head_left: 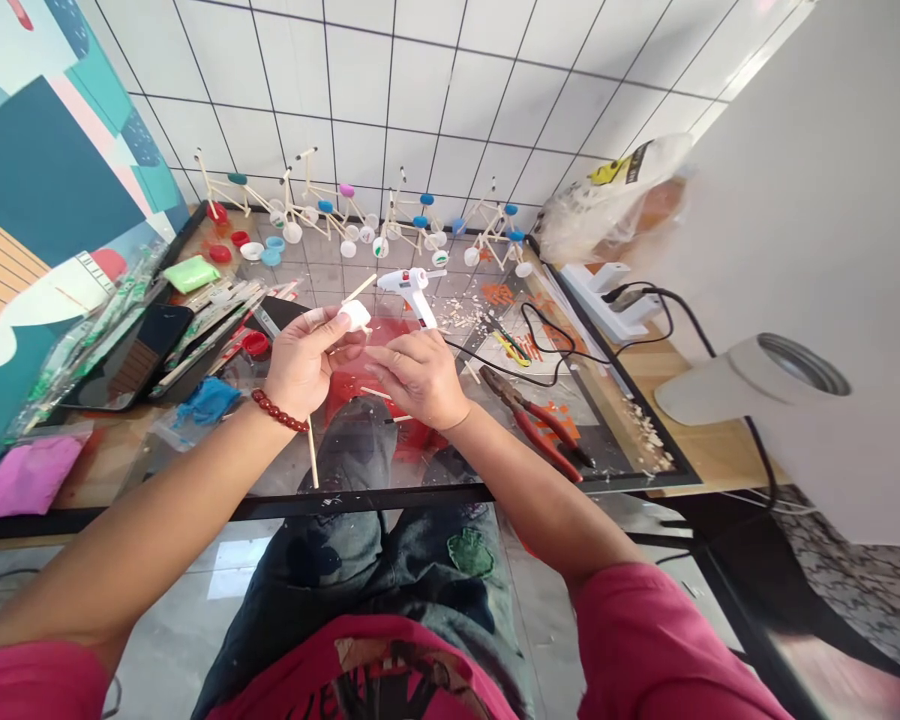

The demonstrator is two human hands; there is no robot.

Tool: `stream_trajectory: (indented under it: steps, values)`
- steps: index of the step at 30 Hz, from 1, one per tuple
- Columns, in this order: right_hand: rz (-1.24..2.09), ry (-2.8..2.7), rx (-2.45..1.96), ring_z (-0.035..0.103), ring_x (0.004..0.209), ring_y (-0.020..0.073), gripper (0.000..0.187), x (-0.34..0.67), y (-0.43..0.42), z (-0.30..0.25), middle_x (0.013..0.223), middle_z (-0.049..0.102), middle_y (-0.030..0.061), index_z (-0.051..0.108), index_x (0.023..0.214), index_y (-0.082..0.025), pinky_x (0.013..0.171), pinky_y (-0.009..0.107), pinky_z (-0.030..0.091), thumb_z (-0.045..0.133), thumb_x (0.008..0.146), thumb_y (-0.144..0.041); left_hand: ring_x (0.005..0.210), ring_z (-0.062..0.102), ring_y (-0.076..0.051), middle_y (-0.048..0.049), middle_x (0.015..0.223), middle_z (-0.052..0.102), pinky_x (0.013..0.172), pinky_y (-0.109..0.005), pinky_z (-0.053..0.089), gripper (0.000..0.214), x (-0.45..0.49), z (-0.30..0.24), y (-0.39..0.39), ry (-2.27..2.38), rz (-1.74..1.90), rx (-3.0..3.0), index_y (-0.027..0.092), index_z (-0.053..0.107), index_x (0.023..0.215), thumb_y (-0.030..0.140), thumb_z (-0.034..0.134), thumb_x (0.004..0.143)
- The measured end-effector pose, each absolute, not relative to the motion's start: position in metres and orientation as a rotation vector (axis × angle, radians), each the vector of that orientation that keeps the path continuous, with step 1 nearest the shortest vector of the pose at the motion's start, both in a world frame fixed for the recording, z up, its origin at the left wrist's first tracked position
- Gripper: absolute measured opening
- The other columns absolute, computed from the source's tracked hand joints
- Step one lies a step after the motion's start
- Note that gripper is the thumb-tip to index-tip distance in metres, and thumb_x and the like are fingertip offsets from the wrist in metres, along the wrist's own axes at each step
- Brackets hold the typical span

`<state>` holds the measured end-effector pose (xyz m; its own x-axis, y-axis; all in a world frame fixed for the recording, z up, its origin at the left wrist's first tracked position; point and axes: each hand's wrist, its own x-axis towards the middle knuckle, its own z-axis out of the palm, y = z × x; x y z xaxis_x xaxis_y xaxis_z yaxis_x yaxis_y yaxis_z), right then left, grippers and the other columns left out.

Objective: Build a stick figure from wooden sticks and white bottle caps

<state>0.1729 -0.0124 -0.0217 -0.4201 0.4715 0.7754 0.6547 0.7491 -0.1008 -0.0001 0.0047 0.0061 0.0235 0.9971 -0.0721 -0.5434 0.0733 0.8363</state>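
My left hand (304,358) is closed round a white bottle cap (356,315) pinched at its fingertips, with a thin wooden stick (313,452) running down past the wrist. My right hand (420,375) is just beside it, fingers curled and pinched towards the cap, touching the left fingertips. What the right fingers grip is too small to make out. Both hands hover over a glass-topped table (390,480), in front of a white glue gun (412,288).
Red-handled pliers (544,420) lie right of my right hand. A row of stick-and-cap models (390,215) stands at the back wall. Loose caps (251,248), a phone (131,360), stick packets, a power strip (607,300) with black cable and a plastic bag (615,200) surround the work area.
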Motion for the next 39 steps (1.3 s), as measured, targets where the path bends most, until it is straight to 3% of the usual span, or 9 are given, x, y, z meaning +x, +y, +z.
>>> stream_trajectory:
  steps: [5,13,18,21,24,29,39]
  values:
    - [-0.290,-2.113,-0.833,0.059,0.082,0.0171,0.019,0.175,-0.010,-0.026,0.089,0.071,0.0037,0.072,0.107,-0.024,0.074,0.034,0.036,0.055,0.100,-0.026,0.067,0.072,-0.017,-0.0044,0.078,0.077,0.056,-0.023,0.058,0.032,0.004,0.004,0.000,0.814,1.332,0.782,0.015,0.071,0.079,0.022,0.092,0.055]
    - [-0.340,-2.192,-0.859,0.052,0.078,0.0210,0.021,0.178,-0.017,-0.017,0.082,0.064,0.0061,0.066,0.089,-0.018,0.075,0.037,0.033,0.047,0.097,-0.023,0.064,0.071,-0.016,-0.0031,0.076,0.076,0.059,-0.026,0.060,0.027,0.005,0.005,0.000,0.814,1.314,0.743,0.014,0.069,0.077,0.018,0.089,0.059]
    - [-0.326,-2.183,-0.871,0.051,0.072,0.0205,0.030,0.197,-0.017,-0.009,0.076,0.059,0.0061,0.060,0.080,-0.018,0.072,0.036,0.034,0.040,0.099,-0.030,0.064,0.071,-0.013,-0.0028,0.076,0.075,0.058,-0.021,0.058,0.021,-0.002,0.007,0.004,0.822,1.344,0.766,0.015,0.069,0.080,0.019,0.085,0.066]
    - [-0.256,-2.087,-1.007,0.051,0.065,0.0175,0.036,0.203,-0.011,-0.014,0.065,0.056,0.0023,0.059,0.070,-0.020,0.068,0.033,0.034,0.049,0.099,-0.039,0.064,0.071,-0.013,-0.0029,0.074,0.074,0.058,-0.020,0.058,0.019,-0.004,0.007,0.005,0.803,1.347,0.783,0.015,0.069,0.080,0.020,0.084,0.069]
    - [-0.183,-2.018,-1.017,0.058,0.071,0.0169,0.027,0.199,-0.008,-0.021,0.074,0.064,0.0032,0.067,0.084,-0.020,0.071,0.032,0.040,0.060,0.095,-0.043,0.064,0.071,-0.012,-0.0028,0.072,0.074,0.059,-0.020,0.059,0.020,-0.003,0.007,0.004,0.767,1.334,0.786,0.015,0.069,0.079,0.020,0.085,0.067]
    - [-0.371,-2.073,-0.813,0.058,0.078,0.0160,0.018,0.184,-0.011,-0.024,0.084,0.071,0.0024,0.071,0.108,-0.023,0.073,0.033,0.039,0.057,0.099,-0.027,0.062,0.071,-0.014,-0.0022,0.073,0.075,0.057,-0.022,0.060,0.026,0.003,0.007,0.000,0.773,1.339,0.764,0.015,0.070,0.078,0.018,0.089,0.059]
    - [-0.661,-2.165,-0.838,0.049,0.078,0.0174,0.021,0.177,-0.014,-0.016,0.084,0.066,0.0035,0.070,0.093,-0.019,0.075,0.035,0.029,0.051,0.100,-0.020,0.064,0.071,-0.015,-0.0024,0.073,0.075,0.061,-0.025,0.061,0.030,0.007,0.003,-0.002,0.753,1.325,0.776,0.014,0.072,0.077,0.018,0.091,0.054]
